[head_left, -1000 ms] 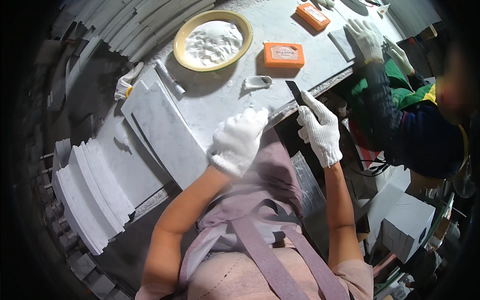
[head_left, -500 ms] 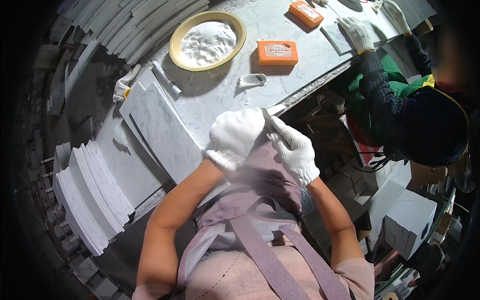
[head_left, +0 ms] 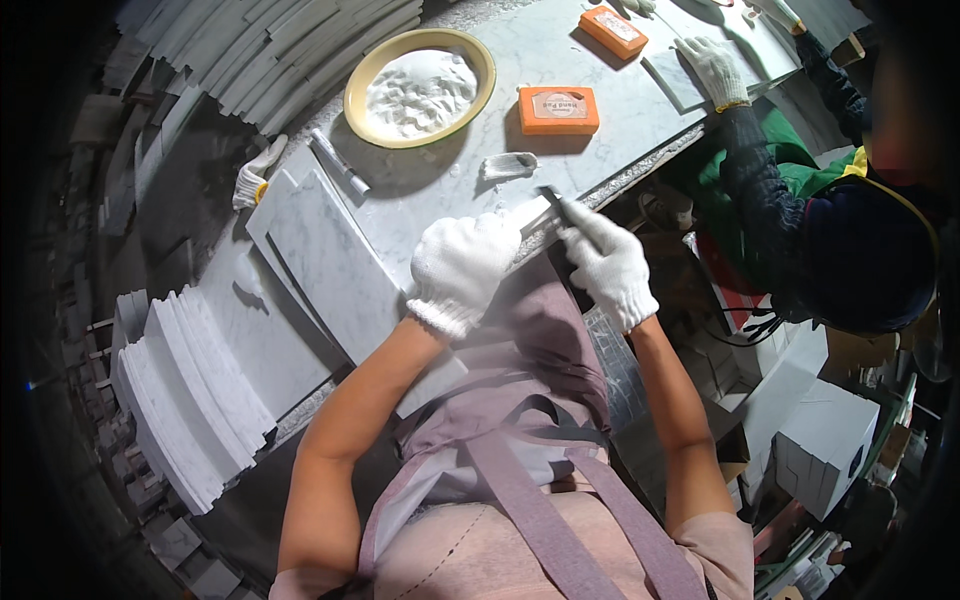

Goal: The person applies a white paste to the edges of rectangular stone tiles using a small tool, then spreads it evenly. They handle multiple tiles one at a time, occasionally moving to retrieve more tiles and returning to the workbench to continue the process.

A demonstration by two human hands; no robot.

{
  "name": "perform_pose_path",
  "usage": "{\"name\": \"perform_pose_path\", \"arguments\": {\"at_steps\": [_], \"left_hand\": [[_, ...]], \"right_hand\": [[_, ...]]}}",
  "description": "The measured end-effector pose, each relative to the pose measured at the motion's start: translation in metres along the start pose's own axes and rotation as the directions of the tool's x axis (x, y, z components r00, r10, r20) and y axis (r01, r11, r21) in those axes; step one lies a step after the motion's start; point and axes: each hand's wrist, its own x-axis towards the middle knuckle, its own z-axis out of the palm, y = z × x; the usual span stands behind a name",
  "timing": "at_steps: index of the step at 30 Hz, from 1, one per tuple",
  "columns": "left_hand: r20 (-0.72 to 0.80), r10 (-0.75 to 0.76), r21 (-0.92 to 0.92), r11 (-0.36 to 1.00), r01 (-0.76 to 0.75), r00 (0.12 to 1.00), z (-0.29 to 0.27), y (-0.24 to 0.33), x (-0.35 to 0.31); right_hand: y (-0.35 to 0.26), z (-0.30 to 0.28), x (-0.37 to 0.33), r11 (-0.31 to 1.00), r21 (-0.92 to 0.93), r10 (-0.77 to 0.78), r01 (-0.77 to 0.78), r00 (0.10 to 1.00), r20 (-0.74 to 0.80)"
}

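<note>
1. Centre of the frame: here's the left hand [head_left: 462, 262], gloved in white, its grip closed around a white strip [head_left: 533, 214] that juts up and right;
2. Just right of centre: the right hand [head_left: 606, 263], gloved too, grip clenched on a dark flat tool [head_left: 556, 204] at the strip's tip; whether they touch, I cannot tell;
3. Upper middle: a yellow bowl [head_left: 353, 95] of white powder [head_left: 420, 92] sits on the table [head_left: 440, 185]; an orange block [head_left: 558, 111] lies right of it;
4. Upper right: a co-worker's gloved hand [head_left: 714, 70] rests on a grey slab [head_left: 672, 82].
</note>
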Motion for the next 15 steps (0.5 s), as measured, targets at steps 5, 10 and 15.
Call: {"name": "perform_pose_path", "arguments": {"at_steps": [5, 10, 15], "left_hand": [[0.071, -0.016, -0.054, 0.998, 0.020, 0.997, 0.001, 0.000, -0.001], [0.015, -0.231, 0.012, 0.973, 0.231, 0.973, -0.006, -0.006, 0.003], [-0.293, -0.162, -0.365, 0.930, 0.046, 0.942, -0.022, 0.005, 0.005]], "right_hand": [[0.009, 0.013, -0.012, 0.980, -0.134, -0.117, 0.147, 0.971, 0.210], [0.017, 0.011, -0.012, 0.941, 0.337, 0.054, -0.018, 0.994, -0.095], [0.006, 0.009, -0.012, 0.904, 0.425, 0.078, -0.053, 0.996, -0.043]]}}
